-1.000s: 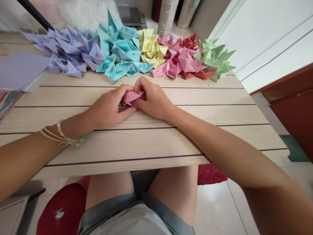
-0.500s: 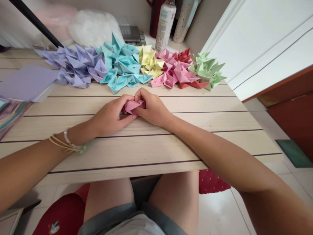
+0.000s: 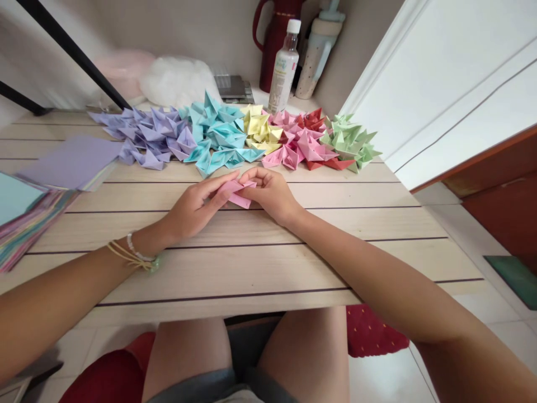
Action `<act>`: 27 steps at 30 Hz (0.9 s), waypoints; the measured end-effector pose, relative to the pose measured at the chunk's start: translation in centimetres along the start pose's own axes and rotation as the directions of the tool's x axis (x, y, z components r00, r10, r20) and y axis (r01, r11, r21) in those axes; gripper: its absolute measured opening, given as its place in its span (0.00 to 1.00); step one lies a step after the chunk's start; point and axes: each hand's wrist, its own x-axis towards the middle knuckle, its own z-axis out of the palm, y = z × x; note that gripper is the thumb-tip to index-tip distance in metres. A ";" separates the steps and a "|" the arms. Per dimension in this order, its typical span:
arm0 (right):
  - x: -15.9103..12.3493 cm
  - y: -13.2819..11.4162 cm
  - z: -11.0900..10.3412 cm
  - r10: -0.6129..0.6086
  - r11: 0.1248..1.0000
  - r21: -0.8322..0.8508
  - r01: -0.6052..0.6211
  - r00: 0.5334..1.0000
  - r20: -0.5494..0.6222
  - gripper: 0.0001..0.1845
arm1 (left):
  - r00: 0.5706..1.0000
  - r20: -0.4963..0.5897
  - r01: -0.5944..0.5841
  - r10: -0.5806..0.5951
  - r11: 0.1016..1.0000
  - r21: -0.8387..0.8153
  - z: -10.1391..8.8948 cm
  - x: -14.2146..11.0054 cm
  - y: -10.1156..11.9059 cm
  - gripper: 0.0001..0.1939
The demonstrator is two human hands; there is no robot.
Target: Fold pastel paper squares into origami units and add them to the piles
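A small piece of folded pink paper (image 3: 238,193) is held between my two hands, just above the slatted wooden table (image 3: 260,263). My left hand (image 3: 195,207) pinches its left side between thumb and fingers. On the right side, my right hand (image 3: 272,196) grips it with bent fingers and thumb. Parts of the paper are hidden by my fingers. Behind my hands lies a row of folded paper boats: purple (image 3: 155,134), turquoise (image 3: 226,134), yellow (image 3: 260,129), pink (image 3: 310,145), red (image 3: 311,119) and green (image 3: 352,140).
Stacked paper sheets (image 3: 75,159) lie at the table's left, purple and light blue on top. Behind the boats stand a white-capped bottle (image 3: 284,73), a dark red jug (image 3: 271,45) and a tumbler (image 3: 319,56). A white plastic bag (image 3: 178,81) sits at the back left.
The view has tilted up, showing more of the bottle and jug. Between my fingers the pink paper has turned, and a flat flap now points down toward me. Both hands still hold it.
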 end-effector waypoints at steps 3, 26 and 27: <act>0.2 0.3 -0.1 -0.003 0.998 0.067 0.001 1.000 0.031 0.13 | 1.000 -0.015 0.002 -0.004 0.993 -0.120 0.0 0.0 -0.2 0.25; -0.2 -0.4 0.7 0.074 0.985 0.163 -0.055 0.991 -0.114 0.15 | 0.963 -0.187 0.088 -0.192 0.886 -0.454 -0.2 0.6 -0.6 0.17; -0.2 -0.5 0.7 0.076 0.984 0.167 -0.055 0.990 -0.121 0.15 | 0.962 -0.195 0.086 -0.193 0.886 -0.456 -0.2 0.6 -0.5 0.18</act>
